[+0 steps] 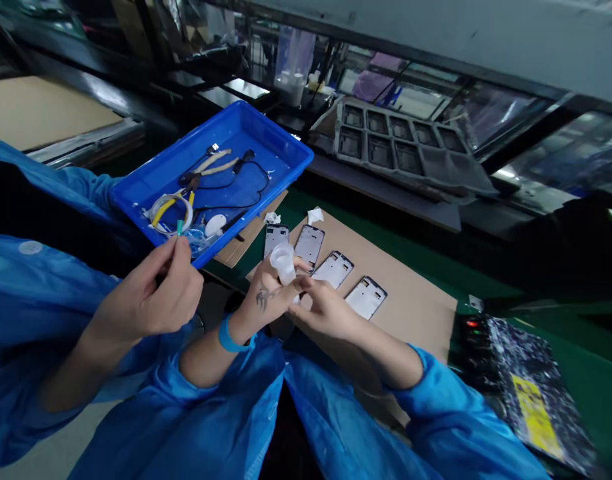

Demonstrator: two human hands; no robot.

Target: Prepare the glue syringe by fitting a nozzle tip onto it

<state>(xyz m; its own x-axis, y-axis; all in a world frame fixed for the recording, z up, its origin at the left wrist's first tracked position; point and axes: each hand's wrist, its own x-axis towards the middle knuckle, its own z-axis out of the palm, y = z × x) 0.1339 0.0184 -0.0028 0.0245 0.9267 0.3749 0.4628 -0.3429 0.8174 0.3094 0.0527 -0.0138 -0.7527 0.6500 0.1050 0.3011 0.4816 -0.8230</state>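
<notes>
My left hand, with a blue band at its wrist, is closed round a white translucent syringe barrel, its wide flanged end pointing up and away. My right hand meets the left at the barrel's lower end, thumb and fingers pinched there; that end is mostly hidden by the fingers. Just beyond my hands lie several phone frames, among them one at the front right, one beside it and one farther back.
At left, a co-worker's hand pinches a small green tip. A blue tray holds pliers, cables and a tape roll. Brown cardboard lies under the phone frames. Moulded grey trays stand behind; a black-and-white speckled box is at right.
</notes>
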